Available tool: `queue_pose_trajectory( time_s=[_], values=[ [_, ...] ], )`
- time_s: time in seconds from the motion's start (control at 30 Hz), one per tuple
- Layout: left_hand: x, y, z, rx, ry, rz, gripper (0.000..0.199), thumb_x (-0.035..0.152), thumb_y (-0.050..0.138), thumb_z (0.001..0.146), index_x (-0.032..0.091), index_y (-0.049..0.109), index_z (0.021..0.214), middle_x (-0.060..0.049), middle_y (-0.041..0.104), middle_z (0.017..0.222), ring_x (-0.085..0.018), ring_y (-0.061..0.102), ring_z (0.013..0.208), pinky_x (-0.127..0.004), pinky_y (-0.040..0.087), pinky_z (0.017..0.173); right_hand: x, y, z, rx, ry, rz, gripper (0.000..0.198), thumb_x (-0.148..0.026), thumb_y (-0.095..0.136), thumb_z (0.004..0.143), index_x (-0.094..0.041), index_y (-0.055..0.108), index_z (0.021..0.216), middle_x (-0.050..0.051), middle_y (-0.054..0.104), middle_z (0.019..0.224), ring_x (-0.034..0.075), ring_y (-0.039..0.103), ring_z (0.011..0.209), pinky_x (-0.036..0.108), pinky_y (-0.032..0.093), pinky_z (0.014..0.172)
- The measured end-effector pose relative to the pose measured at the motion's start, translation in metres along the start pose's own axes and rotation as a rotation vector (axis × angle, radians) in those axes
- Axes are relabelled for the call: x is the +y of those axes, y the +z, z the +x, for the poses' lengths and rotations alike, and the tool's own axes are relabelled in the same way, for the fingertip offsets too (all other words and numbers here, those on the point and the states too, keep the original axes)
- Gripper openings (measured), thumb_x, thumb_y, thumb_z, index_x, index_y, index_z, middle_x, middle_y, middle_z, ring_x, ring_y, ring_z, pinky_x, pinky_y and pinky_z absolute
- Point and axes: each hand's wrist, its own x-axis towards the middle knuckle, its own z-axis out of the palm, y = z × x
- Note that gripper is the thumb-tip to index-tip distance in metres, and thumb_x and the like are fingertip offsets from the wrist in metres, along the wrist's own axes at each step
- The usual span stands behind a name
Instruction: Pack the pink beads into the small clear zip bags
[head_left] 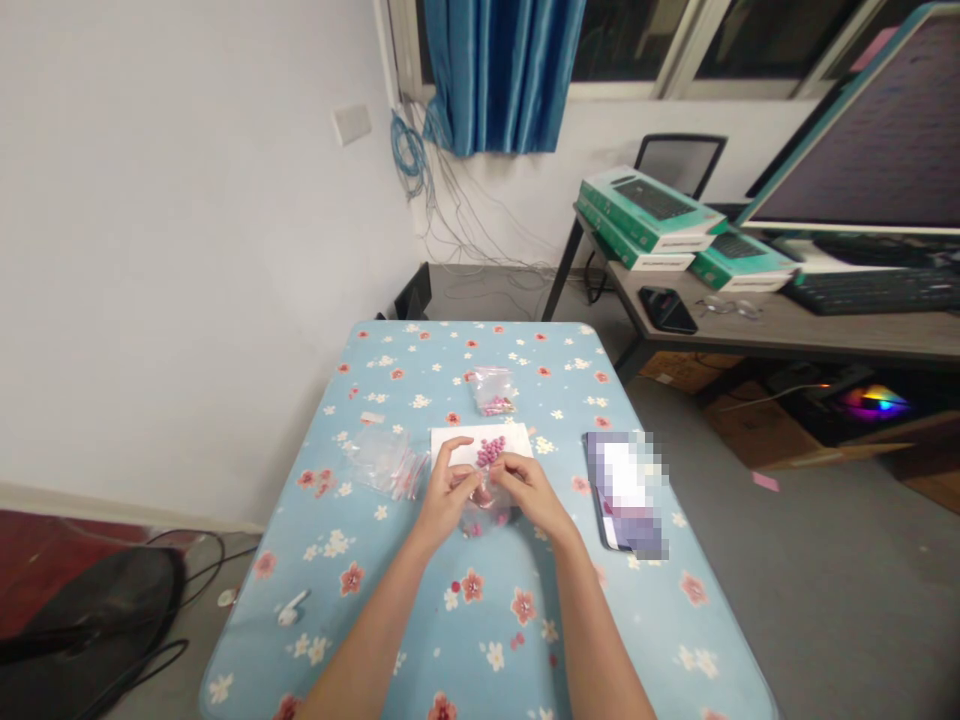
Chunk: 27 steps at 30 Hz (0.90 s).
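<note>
My left hand [448, 497] and my right hand [526, 490] pinch the upper part of a small clear plastic bag [480, 520] between thumbs and fingers. A few pink pieces show low in the bag. Just beyond the fingers, a pile of small pink bead-like pieces [491, 451] lies on a white sheet [448, 437]. Further back rests another clear bag [493, 392] with pink pieces inside. To the left of my left hand are several flat clear bags [386, 465], overlapping. My fingers hide part of the bag's mouth.
A blue flowered tablecloth [405, 620] covers the table. On it are a white earbud [291, 608] at left and a partly blurred tablet-like device [600, 500] at right. The desk at right holds green keyboard boxes [645, 215], a dark phone [667, 309] and a monitor [862, 140].
</note>
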Motion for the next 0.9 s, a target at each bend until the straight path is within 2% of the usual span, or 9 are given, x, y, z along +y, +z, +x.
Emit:
queue_pose_trajectory(
  time_s=[0.13, 0.3, 0.47, 0.63, 0.8, 0.9],
  values=[
    [-0.0005, -0.0008, 0.0012, 0.018, 0.022, -0.001, 0.043, 0.027, 0.059, 0.08, 0.02, 0.039, 0.116, 0.007, 0.06, 0.053, -0.01, 0.055, 0.046, -0.02, 0.046, 0.052, 0.0021, 0.0006, 0.0013, -0.01, 0.02, 0.002, 0.031, -0.037, 0.054, 0.08, -0.018, 0.05, 0.056, -0.003, 0.043, 0.055, 0.011, 0.038, 0.056, 0.024, 0.03, 0.055],
    [-0.0007, 0.0, 0.0013, -0.038, 0.008, 0.028, 0.046, 0.033, 0.063, 0.078, 0.019, 0.042, 0.116, 0.006, 0.061, 0.061, -0.011, 0.059, 0.054, -0.022, 0.048, 0.057, 0.003, -0.0009, -0.0004, -0.12, 0.044, 0.075, 0.032, -0.037, 0.05, 0.083, -0.017, 0.052, 0.058, -0.002, 0.048, 0.056, 0.012, 0.042, 0.057, 0.025, 0.033, 0.058],
    [-0.0036, -0.0017, 0.0007, -0.062, 0.022, -0.023, 0.049, 0.031, 0.065, 0.078, 0.021, 0.04, 0.117, 0.006, 0.059, 0.063, -0.011, 0.059, 0.057, -0.023, 0.049, 0.059, 0.0021, -0.0004, -0.0024, -0.117, 0.028, 0.056, 0.029, -0.035, 0.051, 0.082, -0.018, 0.05, 0.059, -0.002, 0.046, 0.058, 0.012, 0.04, 0.058, 0.025, 0.032, 0.058],
    [-0.0063, -0.002, 0.0026, -0.046, 0.022, -0.021, 0.046, 0.031, 0.065, 0.078, 0.021, 0.04, 0.115, 0.006, 0.06, 0.062, -0.01, 0.057, 0.052, -0.022, 0.048, 0.055, 0.0001, 0.0024, -0.0005, -0.085, 0.0, 0.035, 0.029, -0.035, 0.05, 0.081, -0.018, 0.049, 0.058, -0.002, 0.045, 0.058, 0.012, 0.04, 0.059, 0.025, 0.031, 0.059],
    [-0.0064, -0.0017, 0.0041, -0.013, 0.013, -0.033, 0.039, 0.031, 0.059, 0.079, 0.021, 0.042, 0.113, 0.008, 0.055, 0.057, -0.01, 0.052, 0.049, -0.02, 0.044, 0.051, -0.0004, -0.0011, 0.0015, 0.085, -0.006, 0.026, 0.034, -0.039, 0.05, 0.079, -0.019, 0.038, 0.054, -0.004, 0.034, 0.056, 0.011, 0.032, 0.056, 0.025, 0.026, 0.055],
    [-0.0068, -0.0036, 0.0042, 0.029, 0.028, -0.023, 0.033, 0.027, 0.055, 0.08, 0.021, 0.044, 0.111, 0.008, 0.053, 0.054, -0.009, 0.05, 0.049, -0.02, 0.041, 0.053, -0.0018, -0.0038, 0.0014, 0.093, 0.001, 0.015, 0.036, -0.04, 0.05, 0.078, -0.02, 0.035, 0.053, -0.004, 0.032, 0.055, 0.011, 0.03, 0.055, 0.025, 0.025, 0.054]
  ],
)
